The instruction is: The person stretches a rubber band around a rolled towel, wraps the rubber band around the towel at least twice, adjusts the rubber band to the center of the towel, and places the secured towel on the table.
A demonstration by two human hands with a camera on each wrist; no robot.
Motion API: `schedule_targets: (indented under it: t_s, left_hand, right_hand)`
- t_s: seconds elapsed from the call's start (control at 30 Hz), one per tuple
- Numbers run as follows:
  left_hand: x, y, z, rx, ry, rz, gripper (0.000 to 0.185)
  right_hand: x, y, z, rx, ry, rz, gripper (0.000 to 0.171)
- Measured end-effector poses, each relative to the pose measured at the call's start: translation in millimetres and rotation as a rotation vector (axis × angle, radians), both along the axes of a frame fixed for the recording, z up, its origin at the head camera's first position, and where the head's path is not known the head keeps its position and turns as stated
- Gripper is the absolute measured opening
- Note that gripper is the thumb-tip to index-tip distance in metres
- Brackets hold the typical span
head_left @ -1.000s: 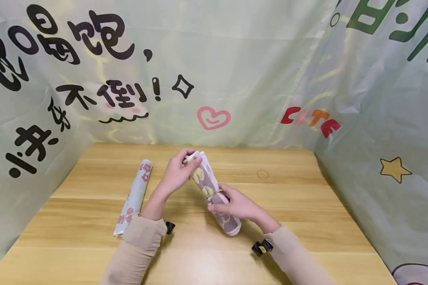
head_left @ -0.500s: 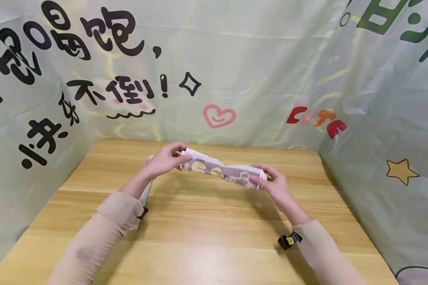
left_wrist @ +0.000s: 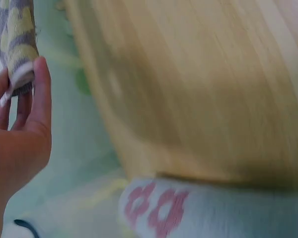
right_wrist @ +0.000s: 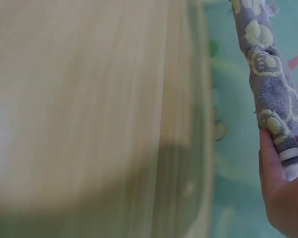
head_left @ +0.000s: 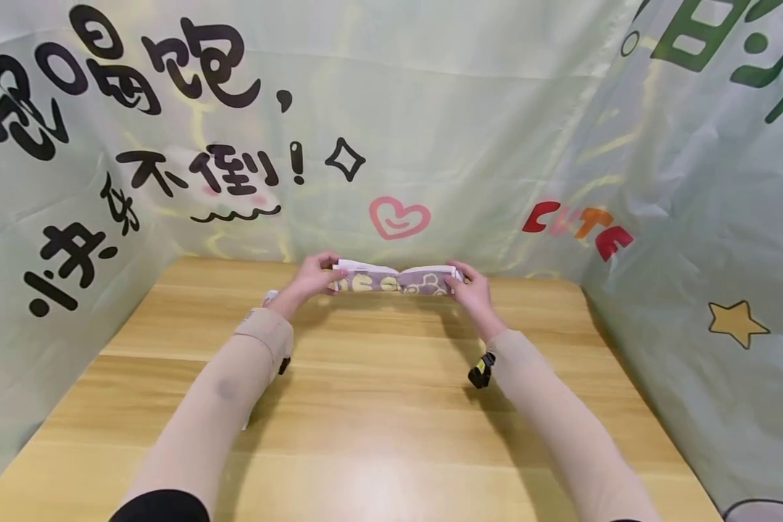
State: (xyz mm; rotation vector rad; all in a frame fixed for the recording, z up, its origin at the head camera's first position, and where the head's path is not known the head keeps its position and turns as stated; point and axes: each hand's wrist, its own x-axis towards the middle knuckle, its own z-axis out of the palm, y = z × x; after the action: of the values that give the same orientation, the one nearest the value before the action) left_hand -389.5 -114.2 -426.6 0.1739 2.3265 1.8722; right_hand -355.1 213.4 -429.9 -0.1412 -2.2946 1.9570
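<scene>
Crosswise — purple towel (head_left: 396, 280) (rolled) between left hand (head_left: 313, 276) and right hand (head_left: 467, 288).

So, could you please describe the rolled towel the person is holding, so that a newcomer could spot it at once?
Look to the far edge of the light wooden table, just below the pink heart on the green backdrop. There the left hand and right hand each pinch one end of a grey rolled towel with yellow shapes, stretched level between them. The other roll, pale with pink flowers, lies on the table beside the left arm.
</scene>
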Motion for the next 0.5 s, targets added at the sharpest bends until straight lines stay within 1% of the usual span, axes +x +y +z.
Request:
schedule_targets:
  t_s: [0.13, 0.2, 0.27, 0.37, 0.43, 0.5]
  left_hand:
    - [-9.9, 7, -15.3, -0.011, 0.032, 0.122, 0.035]
    - [-13.0, 10, -20.9, -0.027, 0.046, 0.179, 0.035]
    - [-16.0, 10, -25.0, -0.065, 0.065, 0.245, 0.034]
    - [-21.8, 9, -28.6, -0.122, 0.076, 0.349, 0.032]
    - [-24.1, 7, -27.7, -0.164, 0.083, 0.424, 0.032]
    - [-26.1, 4, -26.3, -0.173, 0.073, 0.475, 0.033]
  right_hand:
    - [-21.4, -8, -14.0, 0.045, -0.036, -0.007, 0.045]
    - [-28.5, -12, -20.4, 0.073, -0.056, -0.002, 0.046]
    - [-34.6, -16, -25.5, 0.119, -0.066, 0.007, 0.045]
    - [-42.6, -23, -31.5, 0.189, -0.067, 0.035, 0.043]
    - [-47.1, -29, -34.1, 0.215, -0.062, 0.055, 0.042]
    - [-50.9, -36, -36.2, 0.223, -0.054, 0.072, 0.041]
